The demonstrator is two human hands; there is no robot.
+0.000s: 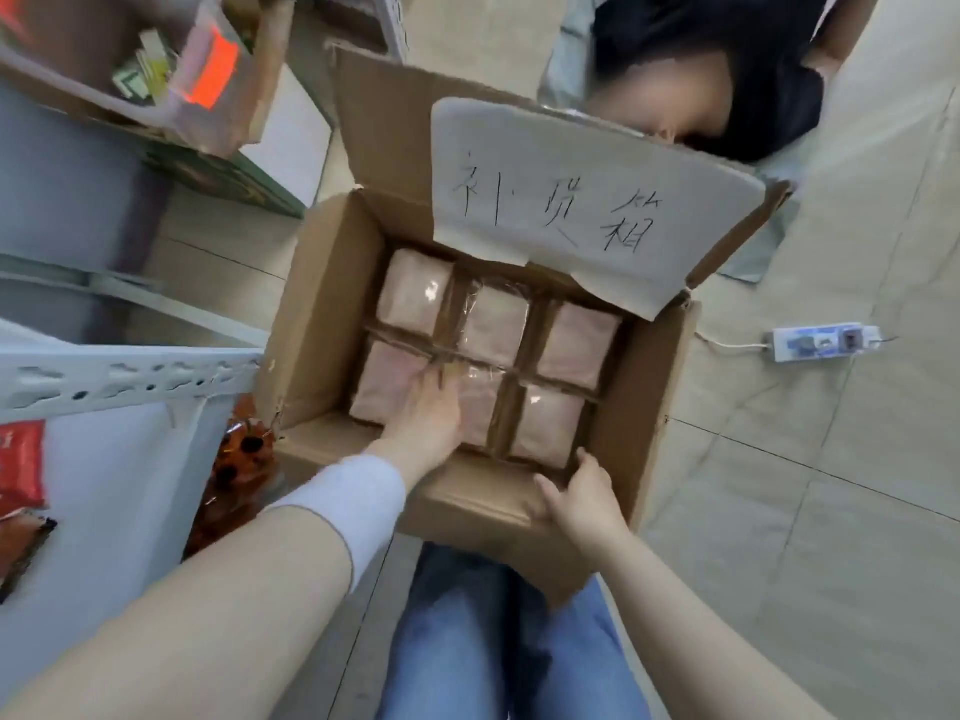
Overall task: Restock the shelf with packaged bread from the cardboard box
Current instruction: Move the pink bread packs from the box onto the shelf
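Note:
An open cardboard box (311,324) rests on my lap, filled with several clear-wrapped, pale pink packs of bread (576,343) in two rows. My left hand (423,415) reaches into the box and lies flat on the near-left packs, fingers spread; whether it grips one I cannot tell. My right hand (584,498) grips the near wall of the box, thumb inside the rim. A white paper sheet (561,200) with handwritten characters is stuck on the far flap. The white metal shelf (119,376) stands at my left.
Red and orange snack bags (241,459) sit low on the shelf beside the box. A clear bin (156,70) with small items stands on an upper level. Another person in dark clothing (727,70) crouches beyond the box. A power strip (823,341) lies on the floor at right.

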